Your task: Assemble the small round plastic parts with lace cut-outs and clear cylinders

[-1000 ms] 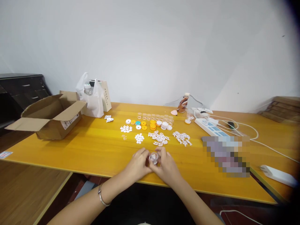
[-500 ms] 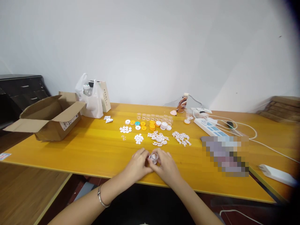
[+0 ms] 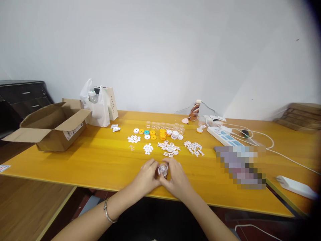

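Your L hand [image 3: 148, 174] & R hand [image 3: 177, 176] have fingers closed round a clear cup [image 3: 163, 169] w/ white bits, lower ctr. One pc [image 3: 200, 129] right of ctr looks done; loose cups [image 3: 157, 126] & white parts [image 3: 169, 148], mid-frame, prob. left.

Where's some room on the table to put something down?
Bare table lies between the cardboard box and left hand, and between the right hand and pixelated object. Crowded: beyond both hands, with caps, clear cups, white pieces.
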### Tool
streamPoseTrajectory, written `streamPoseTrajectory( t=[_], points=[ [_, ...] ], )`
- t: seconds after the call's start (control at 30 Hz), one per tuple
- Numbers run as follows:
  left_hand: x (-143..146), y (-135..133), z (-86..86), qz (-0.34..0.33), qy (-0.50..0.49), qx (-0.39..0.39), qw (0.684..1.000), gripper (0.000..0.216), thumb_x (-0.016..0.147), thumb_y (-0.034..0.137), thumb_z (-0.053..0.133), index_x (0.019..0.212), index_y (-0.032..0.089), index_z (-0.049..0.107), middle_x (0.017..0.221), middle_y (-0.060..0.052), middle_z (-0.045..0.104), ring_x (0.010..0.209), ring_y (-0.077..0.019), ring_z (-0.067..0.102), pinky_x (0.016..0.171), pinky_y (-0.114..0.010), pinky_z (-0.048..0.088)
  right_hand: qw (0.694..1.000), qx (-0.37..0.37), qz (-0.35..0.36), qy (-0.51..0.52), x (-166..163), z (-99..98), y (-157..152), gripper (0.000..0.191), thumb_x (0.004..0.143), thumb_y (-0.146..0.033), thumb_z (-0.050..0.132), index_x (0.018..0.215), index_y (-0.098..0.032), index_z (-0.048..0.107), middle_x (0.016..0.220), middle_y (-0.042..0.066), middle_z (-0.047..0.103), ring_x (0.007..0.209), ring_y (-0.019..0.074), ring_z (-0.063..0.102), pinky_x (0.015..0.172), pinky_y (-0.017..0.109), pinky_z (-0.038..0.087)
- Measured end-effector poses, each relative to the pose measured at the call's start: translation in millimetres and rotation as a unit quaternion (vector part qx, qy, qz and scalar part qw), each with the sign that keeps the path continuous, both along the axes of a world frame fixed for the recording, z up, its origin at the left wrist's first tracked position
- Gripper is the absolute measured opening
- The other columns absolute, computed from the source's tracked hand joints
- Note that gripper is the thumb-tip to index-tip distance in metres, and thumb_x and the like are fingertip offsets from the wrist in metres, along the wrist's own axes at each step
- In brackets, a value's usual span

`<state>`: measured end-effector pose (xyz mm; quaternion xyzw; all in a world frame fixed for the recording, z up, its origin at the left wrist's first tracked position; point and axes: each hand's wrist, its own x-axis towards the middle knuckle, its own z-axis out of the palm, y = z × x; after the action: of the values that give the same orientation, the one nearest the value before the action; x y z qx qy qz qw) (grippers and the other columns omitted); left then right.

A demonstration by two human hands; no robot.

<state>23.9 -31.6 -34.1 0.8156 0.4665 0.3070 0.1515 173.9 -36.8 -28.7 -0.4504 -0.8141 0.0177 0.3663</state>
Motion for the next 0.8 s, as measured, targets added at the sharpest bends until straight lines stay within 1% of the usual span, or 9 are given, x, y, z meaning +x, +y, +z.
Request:
streamPoseTrajectory(
  t=[0.07,0.17,0.23,0.33,0.4,0.5,0.6,0.7,0.8],
  points=[
    [0.1,-0.5,0.8,0.002,0.003,-0.002,1.0,0.012,0.073,0.024,0.06,0.075,0.018,0.05,0.078,-0.003,0.051,0.073,-0.0182,0.051,0.066,-0.028,0.04,0.999,-0.015,-0.031,0.008,0.6,-0.2,0.2,0.038,0.07,-0.033,0.061,0.101,-0.019,0.045,0.09,0.009,0.062,0.08,0.0245,0.058,0.068,0.035,0.044],
    [0.6,-1.3,1.9,0.006,0.005,0.003,1.0,0.015,0.071,0.023,0.062,0.077,0.018,0.05,0.079,-0.002,0.051,0.075,-0.0185,0.051,0.068,-0.028,0.041,0.998,-0.052,-0.043,-0.007,0.2,-0.9,0.4,0.025,0.075,-0.035,0.057,0.092,-0.022,0.045,0.077,0.003,0.063,0.067,0.0213,0.059,0.063,0.033,0.043],
    [0.8,-1.3,1.6,0.011,0.009,0.01,1.0,0.011,0.072,0.021,0.06,0.076,0.018,0.05,0.078,-0.002,0.051,0.074,-0.0181,0.051,0.067,-0.028,0.041,0.998,-0.048,-0.031,-0.018,-0.8,-1.0,0.2,0.023,0.075,-0.029,0.056,0.094,-0.021,0.045,0.081,0.004,0.064,0.071,0.0217,0.059,0.066,0.033,0.042],
    [0.6,-0.9,0.5,0.015,0.018,0.015,1.0,0.01,0.074,0.023,0.058,0.074,0.018,0.049,0.076,-0.002,0.05,0.072,-0.0179,0.051,0.065,-0.027,0.041,0.999,-0.036,-0.035,-0.013,-1.7,-0.5,0.2,0.037,0.07,-0.03,0.06,0.102,-0.018,0.045,0.088,0.007,0.063,0.08,0.024,0.059,0.07,0.035,0.042],
    [0.2,-0.7,0.4,0.012,0.016,0.015,1.0,0.013,0.073,0.025,0.06,0.077,0.017,0.05,0.078,-0.003,0.051,0.073,-0.0184,0.051,0.066,-0.028,0.041,0.999,-0.045,-0.028,-0.011,-1.4,0.0,0.6,0.027,0.074,-0.031,0.056,0.097,-0.019,0.046,0.083,0.005,0.063,0.076,0.0223,0.059,0.068,0.034,0.042],
    [0.0,-1.1,1.9,0.002,0.011,0.01,1.0,0.016,0.072,0.025,0.062,0.081,0.017,0.052,0.079,-0.003,0.052,0.075,-0.0186,0.052,0.068,-0.028,0.042,0.999,-0.029,-0.005,-0.014,-0.6,0.4,0.5,0.011,0.076,-0.023,0.05,0.087,-0.021,0.049,0.08,0.004,0.062,0.073,0.0203,0.057,0.067,0.032,0.041],
    [0.5,-1.9,3.8,-0.001,0.008,0.008,1.0,0.017,0.072,0.026,0.063,0.082,0.016,0.053,0.079,-0.003,0.052,0.075,-0.0188,0.052,0.068,-0.029,0.042,1.0,0.011,-0.002,0.018,0.3,-0.1,-0.9,0.016,0.074,-0.019,0.05,0.09,-0.019,0.049,0.08,0.005,0.06,0.075,0.0205,0.057,0.068,0.032,0.043],
    [1.1,-2.6,3.4,0.008,0.002,0.01,1.0,0.016,0.072,0.026,0.062,0.082,0.016,0.055,0.078,-0.003,0.052,0.075,-0.0186,0.052,0.07,-0.029,0.044,0.996,0.028,-0.022,0.078,1.4,-1.1,-1.6,0.014,0.077,-0.023,0.051,0.091,-0.02,0.049,0.077,0.003,0.059,0.071,0.0182,0.057,0.067,0.031,0.045],
    [1.0,-3.1,0.9,0.002,-0.011,0.014,1.0,0.02,0.073,0.022,0.059,0.093,0.017,0.058,0.084,-0.004,0.053,0.08,-0.0195,0.054,0.074,-0.031,0.045,0.99,0.041,-0.036,0.13,3.0,-1.3,-0.4,0.018,0.078,-0.025,0.054,0.095,-0.021,0.049,0.078,0.003,0.059,0.068,0.0162,0.056,0.064,0.029,0.046]
  ],
)
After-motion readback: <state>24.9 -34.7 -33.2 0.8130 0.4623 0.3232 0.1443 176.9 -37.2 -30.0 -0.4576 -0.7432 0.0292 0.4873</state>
